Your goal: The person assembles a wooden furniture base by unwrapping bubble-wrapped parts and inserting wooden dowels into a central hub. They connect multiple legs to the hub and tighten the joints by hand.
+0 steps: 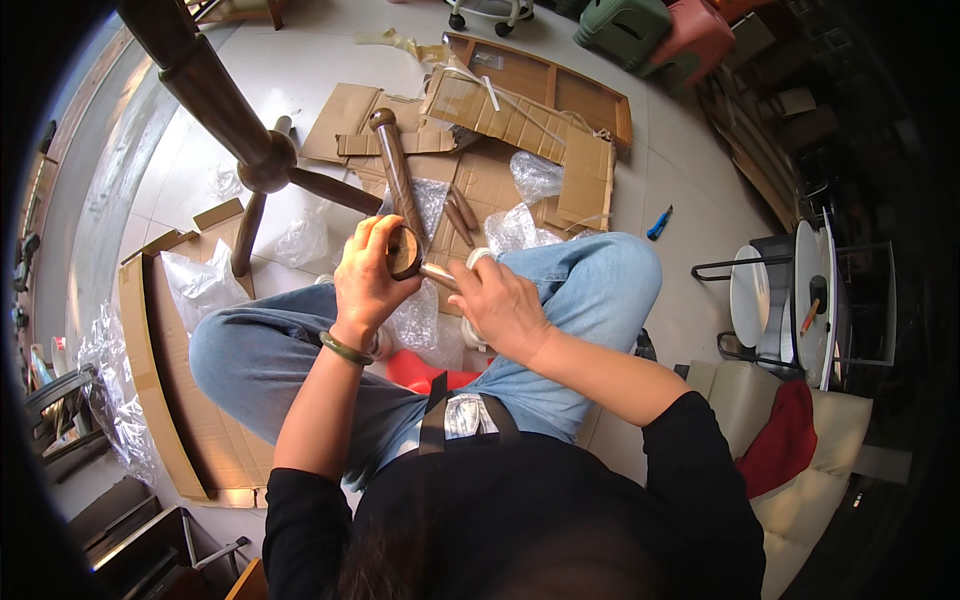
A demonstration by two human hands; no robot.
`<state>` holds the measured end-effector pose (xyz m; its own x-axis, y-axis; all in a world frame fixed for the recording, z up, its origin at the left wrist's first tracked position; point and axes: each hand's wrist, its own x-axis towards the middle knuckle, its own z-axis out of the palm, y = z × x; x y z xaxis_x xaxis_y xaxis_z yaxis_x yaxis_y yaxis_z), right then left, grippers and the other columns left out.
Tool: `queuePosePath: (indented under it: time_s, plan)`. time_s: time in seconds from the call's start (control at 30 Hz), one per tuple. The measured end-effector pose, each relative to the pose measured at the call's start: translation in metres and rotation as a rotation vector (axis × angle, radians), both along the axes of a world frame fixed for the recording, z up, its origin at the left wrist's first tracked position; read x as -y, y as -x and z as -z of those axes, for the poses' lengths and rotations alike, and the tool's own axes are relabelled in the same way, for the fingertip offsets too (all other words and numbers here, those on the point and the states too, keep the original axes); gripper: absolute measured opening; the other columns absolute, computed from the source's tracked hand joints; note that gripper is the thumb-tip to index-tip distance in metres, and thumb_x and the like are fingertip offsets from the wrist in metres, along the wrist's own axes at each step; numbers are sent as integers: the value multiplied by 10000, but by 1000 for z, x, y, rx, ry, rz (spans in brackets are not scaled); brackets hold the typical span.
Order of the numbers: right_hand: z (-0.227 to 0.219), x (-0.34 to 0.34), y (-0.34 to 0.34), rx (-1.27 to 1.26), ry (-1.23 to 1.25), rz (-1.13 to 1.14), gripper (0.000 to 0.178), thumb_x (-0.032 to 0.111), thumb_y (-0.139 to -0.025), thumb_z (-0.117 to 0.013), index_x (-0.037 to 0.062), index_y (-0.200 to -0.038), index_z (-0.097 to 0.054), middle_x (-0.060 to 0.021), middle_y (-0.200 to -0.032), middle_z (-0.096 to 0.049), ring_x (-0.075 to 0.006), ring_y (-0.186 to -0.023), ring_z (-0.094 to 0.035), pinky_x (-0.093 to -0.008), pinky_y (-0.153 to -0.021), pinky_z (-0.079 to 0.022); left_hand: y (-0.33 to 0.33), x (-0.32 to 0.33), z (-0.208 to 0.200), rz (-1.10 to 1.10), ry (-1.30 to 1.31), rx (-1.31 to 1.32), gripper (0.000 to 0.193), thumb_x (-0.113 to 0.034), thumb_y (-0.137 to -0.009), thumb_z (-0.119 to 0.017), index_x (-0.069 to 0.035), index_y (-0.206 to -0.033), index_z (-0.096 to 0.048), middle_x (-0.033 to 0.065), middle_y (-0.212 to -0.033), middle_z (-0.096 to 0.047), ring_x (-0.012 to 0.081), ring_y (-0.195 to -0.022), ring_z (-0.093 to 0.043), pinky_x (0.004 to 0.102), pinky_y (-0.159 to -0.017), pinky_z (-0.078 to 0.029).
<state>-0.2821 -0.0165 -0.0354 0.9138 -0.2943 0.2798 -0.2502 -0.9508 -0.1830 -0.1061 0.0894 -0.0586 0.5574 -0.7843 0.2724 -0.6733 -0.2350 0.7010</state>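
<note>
A brown turned wooden post [398, 175] stretches away from me over the cardboard, its knobbed end far off. My left hand [362, 270] is wrapped round its near end, where a round face [404, 250] shows. Between the fingers of my right hand [500, 305] is a tapered wooden leg [440, 276], pointing at the side of that end. Whether its tip is in the post or only touching cannot be seen. Just beyond my hands, more loose wooden legs [461, 212] lie on bubble wrap [430, 197] and cardboard.
At left stands a dark wooden stand [268, 165] with splayed legs. Flattened cardboard [345, 110], an open carton [150, 370] and plastic wrap [205, 275] cover much floor. A blue cutter [660, 222] lies at right. Stools [625, 30] stand far right; a cream seat [800, 500] is near right.
</note>
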Motion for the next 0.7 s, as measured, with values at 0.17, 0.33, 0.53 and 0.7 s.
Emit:
queuePosePath:
  time_s: [0.17,0.33,0.53,0.7]
  plan:
    - [3,11,0,-120,-453,-54,350,357,-936,-590,70,-1135,-561,-128,-658,-573,-199,-506,-570,-306,-472,-472,2,-2,1,31,8,8,719,-59,-527,-791,-119,-1198,-541,92,-1177,-557,311,-1055,-597,373,-892,-516]
    - [2,33,-1,-305,-2120,310,331,348,-919,-617,81,-1101,-548,-126,-718,-580,-187,-514,-576,-294,-450,-462,2,-4,0,64,-10,-17,692,-112,-535,-806,-154,-1179,-556,56,-1179,-570,307,-1048,-581,396,-865,-511]
    - [-7,8,-5,140,-393,-44,323,319,-880,-675,91,-1064,-540,-127,-811,-592,-179,-549,-594,-283,-455,-458,0,-5,1,17,35,14,706,-82,-533,-805,-115,-1188,-545,90,-1164,-563,305,-1043,-600,371,-869,-516]
    - [-9,-2,0,12,-28,-69,280,287,-874,-681,55,-1006,-599,-86,-745,-575,-182,-514,-579,-303,-437,-448,3,-4,3,-10,20,21,701,-93,-540,-805,-125,-1190,-546,83,-1166,-563,302,-1046,-599,375,-871,-517]
